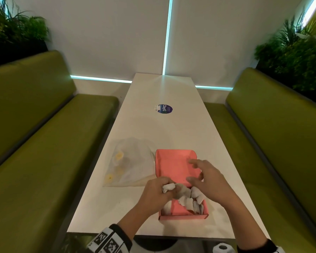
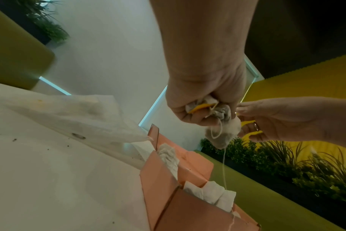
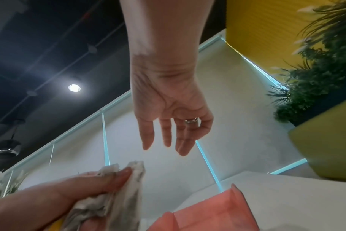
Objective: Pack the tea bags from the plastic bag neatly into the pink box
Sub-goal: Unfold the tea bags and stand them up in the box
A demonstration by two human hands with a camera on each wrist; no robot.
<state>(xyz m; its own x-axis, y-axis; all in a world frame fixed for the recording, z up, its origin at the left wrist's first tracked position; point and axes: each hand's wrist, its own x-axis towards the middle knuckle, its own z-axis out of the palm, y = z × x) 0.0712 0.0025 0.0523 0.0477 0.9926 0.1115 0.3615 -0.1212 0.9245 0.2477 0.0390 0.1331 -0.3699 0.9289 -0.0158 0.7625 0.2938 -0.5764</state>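
Your left hand (image 1: pixel 153 192) squeezes a bunch of tea bags (image 1: pixel 167 187) just over the box (image 1: pixel 182 217), likely so they drop in. Your right hand (image 1: pixel 210 181) hovers beside it, fingers spread, holding nothing.
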